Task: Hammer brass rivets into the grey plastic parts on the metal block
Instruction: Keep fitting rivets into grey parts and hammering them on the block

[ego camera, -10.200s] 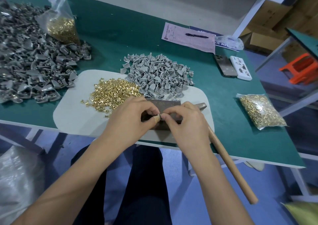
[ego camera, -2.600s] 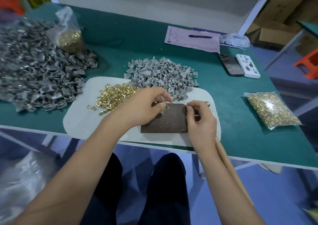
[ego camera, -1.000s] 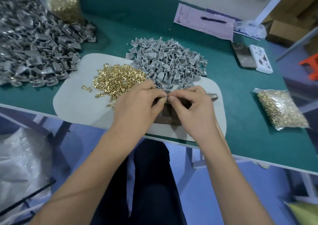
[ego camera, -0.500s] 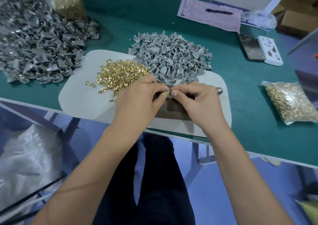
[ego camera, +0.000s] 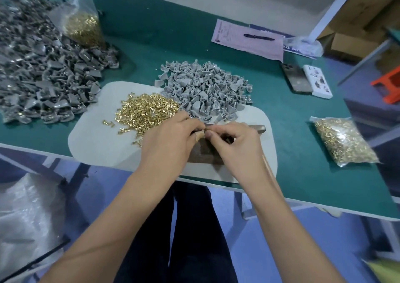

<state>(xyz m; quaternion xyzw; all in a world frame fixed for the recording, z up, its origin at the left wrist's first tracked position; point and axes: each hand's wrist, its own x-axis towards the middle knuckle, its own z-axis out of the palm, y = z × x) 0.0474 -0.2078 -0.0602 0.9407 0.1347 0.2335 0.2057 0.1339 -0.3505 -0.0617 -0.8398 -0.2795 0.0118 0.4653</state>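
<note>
A person sits at a green worktable, seen from above, both hands meeting over a dark metal block that lies on a pale grey mat. The left hand and right hand have fingertips pressed together, pinching a small piece between them; it is too small to tell whether it is a rivet or a plastic part. A hammer lies under the right hand, its steel head poking out beyond the fingers. Just left of the hands sits a loose heap of brass rivets; behind them, a pile of light grey plastic parts. A larger, darker grey pile fills the far left. A clear bag of rivets lies to the right.
</note>
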